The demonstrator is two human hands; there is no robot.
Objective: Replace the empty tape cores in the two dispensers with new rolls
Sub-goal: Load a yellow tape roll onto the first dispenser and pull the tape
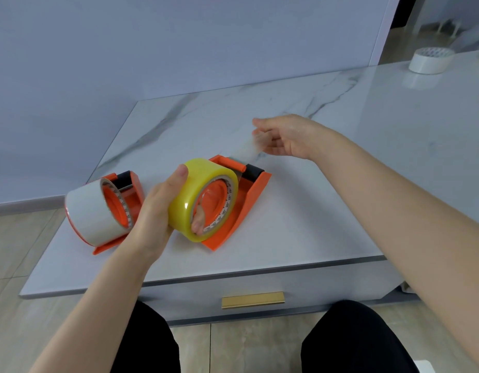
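Two orange dispensers lie on the marble table top (300, 211). The left dispenser (130, 195) carries a white tape roll (87, 211). On the right dispenser (249, 200) sits a yellow tape roll (195, 184). My left hand (155, 211) grips that yellow roll, thumb on top and fingers inside its core. My right hand (284, 135) is above the table behind the right dispenser, pinching the end of a clear tape strip (243, 150) drawn out from the dispenser's black roller end.
A spare white tape roll (430, 60) stands at the table's far right. A drawer with a gold handle (253, 300) is below the front edge. My knees in black trousers are under it. A blue-grey wall rises behind.
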